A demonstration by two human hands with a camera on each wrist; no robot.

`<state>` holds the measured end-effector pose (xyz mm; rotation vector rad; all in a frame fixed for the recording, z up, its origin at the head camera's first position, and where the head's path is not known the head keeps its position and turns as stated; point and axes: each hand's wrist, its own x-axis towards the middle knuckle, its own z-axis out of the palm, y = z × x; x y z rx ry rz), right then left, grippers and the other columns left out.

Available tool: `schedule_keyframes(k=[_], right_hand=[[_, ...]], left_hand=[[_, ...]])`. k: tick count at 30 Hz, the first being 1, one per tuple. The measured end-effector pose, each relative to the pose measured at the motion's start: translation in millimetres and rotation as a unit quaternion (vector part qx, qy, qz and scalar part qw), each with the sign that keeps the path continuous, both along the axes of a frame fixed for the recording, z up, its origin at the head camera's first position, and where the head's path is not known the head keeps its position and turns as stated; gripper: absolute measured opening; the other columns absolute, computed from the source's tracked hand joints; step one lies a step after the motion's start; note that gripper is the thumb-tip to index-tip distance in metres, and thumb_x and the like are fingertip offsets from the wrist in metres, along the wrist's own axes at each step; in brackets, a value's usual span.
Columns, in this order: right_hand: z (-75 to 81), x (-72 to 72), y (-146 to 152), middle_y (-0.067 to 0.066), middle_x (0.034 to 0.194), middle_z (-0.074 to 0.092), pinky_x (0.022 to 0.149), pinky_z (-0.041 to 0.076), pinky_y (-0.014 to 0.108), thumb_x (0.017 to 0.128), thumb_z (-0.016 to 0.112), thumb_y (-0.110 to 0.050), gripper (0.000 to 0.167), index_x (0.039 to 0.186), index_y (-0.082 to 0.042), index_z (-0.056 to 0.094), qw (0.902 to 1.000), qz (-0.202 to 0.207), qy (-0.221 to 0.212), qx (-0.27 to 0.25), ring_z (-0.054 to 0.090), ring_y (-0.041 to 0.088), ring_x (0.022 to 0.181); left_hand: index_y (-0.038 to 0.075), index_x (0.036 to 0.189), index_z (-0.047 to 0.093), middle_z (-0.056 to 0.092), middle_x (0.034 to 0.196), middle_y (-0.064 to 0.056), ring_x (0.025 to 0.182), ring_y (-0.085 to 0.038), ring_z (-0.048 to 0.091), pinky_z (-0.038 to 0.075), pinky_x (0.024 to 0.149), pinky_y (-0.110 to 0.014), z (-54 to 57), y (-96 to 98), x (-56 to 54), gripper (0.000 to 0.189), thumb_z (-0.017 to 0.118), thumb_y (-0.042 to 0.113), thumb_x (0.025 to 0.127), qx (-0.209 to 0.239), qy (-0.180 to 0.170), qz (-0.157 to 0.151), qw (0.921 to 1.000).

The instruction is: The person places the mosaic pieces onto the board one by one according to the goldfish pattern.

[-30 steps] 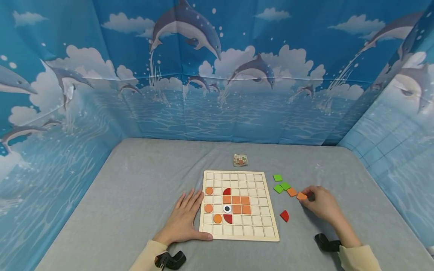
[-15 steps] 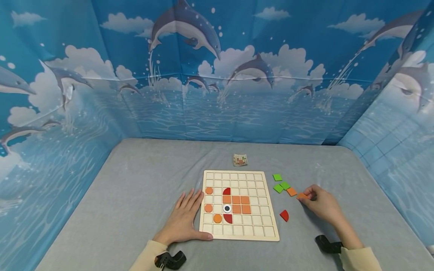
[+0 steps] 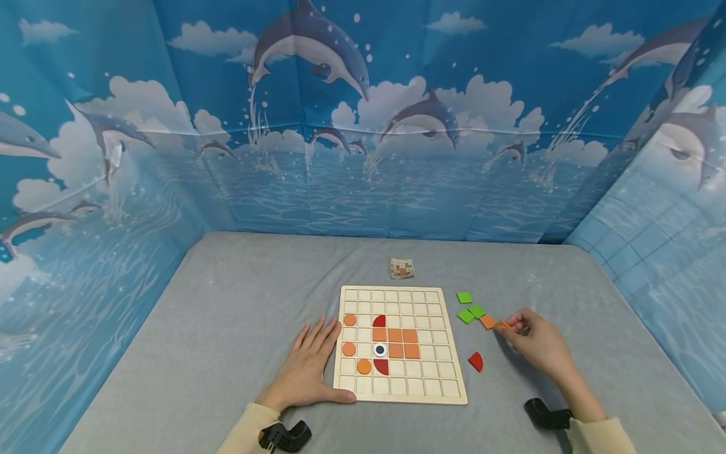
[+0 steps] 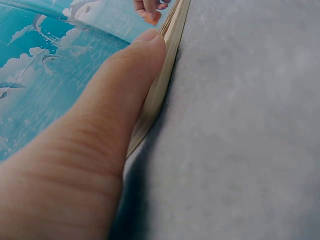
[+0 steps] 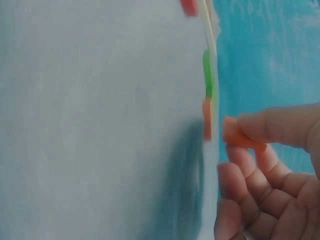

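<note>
Toward the counter's (image 3: 249,284) right edge, the right hand (image 3: 537,342) pinches an orange tile (image 5: 231,132); the straight-fingered left hand (image 3: 309,371) touches a board (image 3: 421,387)

Wooden grid board (image 3: 408,384): pale, flat, partly filled
Orange square tile (image 5: 231,132): tilted, pinched by right hand (image 3: 535,340), right of board

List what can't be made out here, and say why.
Head view: pattern on the small card; too small, blurred.
Left wrist view: top of the wooden board; nearly edge-on, partly behind the left hand.
Right wrist view: part of the held orange tile; covered by the right hand.
Right wrist view: rest of the red piece; cut off by the top edge.
</note>
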<state>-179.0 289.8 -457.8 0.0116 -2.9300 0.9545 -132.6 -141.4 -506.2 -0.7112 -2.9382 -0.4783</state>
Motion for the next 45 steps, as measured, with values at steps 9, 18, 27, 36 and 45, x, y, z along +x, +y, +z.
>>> schedule_keyframes(k=[9,18,27,36,45], right_hand=[[5.5,3.6,-24,0.002,0.071,0.058,0.045,0.044,0.029,0.081,0.076,-0.024,0.028,0.09,-0.003,0.06,0.9986,0.015,0.006,-0.05,0.053,0.016,0.057],[8.0,10.1,-60,0.0,0.074,0.06,0.044,0.04,0.025,0.082,0.075,-0.015,0.016,0.089,-0.006,0.065,0.9945,0.066,-0.028,-0.077,0.05,0.015,0.059],[7.3,19.5,-100,-0.004,0.073,0.059,0.048,0.041,0.024,0.083,0.074,-0.009,0.01,0.087,-0.009,0.065,0.982,0.156,-0.033,-0.102,0.049,0.012,0.058],[3.9,22.4,-127,-0.007,0.071,0.058,0.049,0.043,0.023,0.081,0.076,-0.009,0.011,0.084,-0.011,0.065,0.9674,0.226,-0.03,-0.11,0.05,0.008,0.056],[1.6,22.1,-140,-0.008,0.071,0.057,0.053,0.044,0.023,0.08,0.077,-0.011,0.012,0.083,-0.013,0.065,0.961,0.255,-0.041,-0.1,0.05,0.009,0.06]], left_hand=[[0.009,0.153,0.014,0.015,0.157,-0.004,0.143,-0.024,0.004,0.001,0.112,-0.044,-1.0,0.1,-0.2,0.128,0.048,0.09,0.061,0.0,0.0,0.0,1.0],[0.007,0.153,0.017,0.019,0.156,-0.006,0.143,-0.026,0.007,0.004,0.112,-0.046,-1.0,-0.6,0.4,0.128,0.049,0.09,0.061,0.005,0.008,0.0,1.0],[0.008,0.153,0.014,0.017,0.157,-0.006,0.143,-0.026,0.005,0.002,0.112,-0.046,-0.7,-0.2,0.0,0.129,0.049,0.091,0.061,0.001,-0.004,0.002,1.0],[0.008,0.153,0.014,0.017,0.157,-0.006,0.143,-0.025,0.005,0.002,0.112,-0.045,2.0,-0.1,0.9,0.128,0.049,0.09,0.061,0.004,-0.004,-0.001,1.0],[0.008,0.153,0.014,0.016,0.157,-0.006,0.143,-0.024,0.004,0.002,0.112,-0.045,2.8,-0.3,0.7,0.129,0.05,0.09,0.061,0.004,-0.009,0.0,1.0]])
